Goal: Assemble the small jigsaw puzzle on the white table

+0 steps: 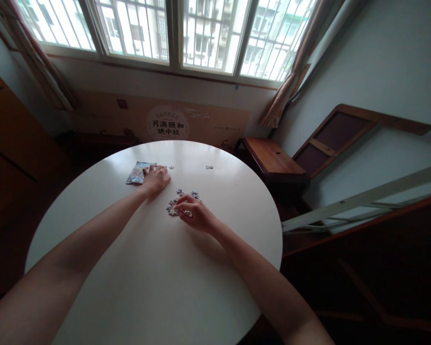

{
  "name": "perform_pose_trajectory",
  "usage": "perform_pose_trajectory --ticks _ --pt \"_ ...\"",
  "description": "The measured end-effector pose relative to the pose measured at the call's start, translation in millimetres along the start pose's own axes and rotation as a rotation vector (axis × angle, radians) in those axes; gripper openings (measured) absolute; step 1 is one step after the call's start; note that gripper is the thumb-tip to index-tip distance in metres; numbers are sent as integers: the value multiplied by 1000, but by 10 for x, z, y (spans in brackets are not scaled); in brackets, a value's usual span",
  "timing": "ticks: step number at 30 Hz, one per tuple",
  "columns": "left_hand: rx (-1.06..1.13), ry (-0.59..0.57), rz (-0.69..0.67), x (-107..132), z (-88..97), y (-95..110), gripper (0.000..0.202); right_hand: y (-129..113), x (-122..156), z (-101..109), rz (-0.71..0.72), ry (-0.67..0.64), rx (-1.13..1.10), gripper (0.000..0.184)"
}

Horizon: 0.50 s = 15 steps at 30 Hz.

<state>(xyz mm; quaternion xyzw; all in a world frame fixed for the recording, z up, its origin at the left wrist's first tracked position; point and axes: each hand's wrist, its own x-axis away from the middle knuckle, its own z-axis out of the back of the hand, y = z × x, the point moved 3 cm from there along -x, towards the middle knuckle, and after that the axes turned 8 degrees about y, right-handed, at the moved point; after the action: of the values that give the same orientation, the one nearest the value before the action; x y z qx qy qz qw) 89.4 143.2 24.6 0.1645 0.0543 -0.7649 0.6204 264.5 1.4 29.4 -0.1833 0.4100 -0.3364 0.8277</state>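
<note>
My left hand (pixel 157 181) lies with its fingers stretched over the right part of a picture packet (pixel 134 174) on the far left of the table. The packet looks flat and bluish, with a colourful print. Nearer the middle, a pile of small jigsaw puzzle pieces (pixel 171 209) is partly covered by my right hand (pixel 194 212). The right fingers are bent and drawn together at the pile; whatever is between their tips is too small to make out. A few loose puzzle pieces (pixel 171 167) lie just beyond my left fingers.
The round white table (pixel 136 278) has more puzzle pieces (pixel 209 167) near its far edge. A wooden stool or bench (pixel 273 155) stands beyond it at the right. A printed cardboard panel (pixel 107 115) leans below the barred windows (pixel 208 38).
</note>
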Motion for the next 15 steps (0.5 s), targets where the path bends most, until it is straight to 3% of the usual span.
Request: perform_pose_trajectory --ticks 6,11,15 --pt "-7 19 -9 8 -25 20 45 -16 -5 2 8 -13 12 17" --pt "-29 110 14 11 -11 18 48 -3 -4 -5 12 -7 2 17" --pt "-15 36 26 -6 -46 24 46 6 -6 -8 18 -7 2 17"
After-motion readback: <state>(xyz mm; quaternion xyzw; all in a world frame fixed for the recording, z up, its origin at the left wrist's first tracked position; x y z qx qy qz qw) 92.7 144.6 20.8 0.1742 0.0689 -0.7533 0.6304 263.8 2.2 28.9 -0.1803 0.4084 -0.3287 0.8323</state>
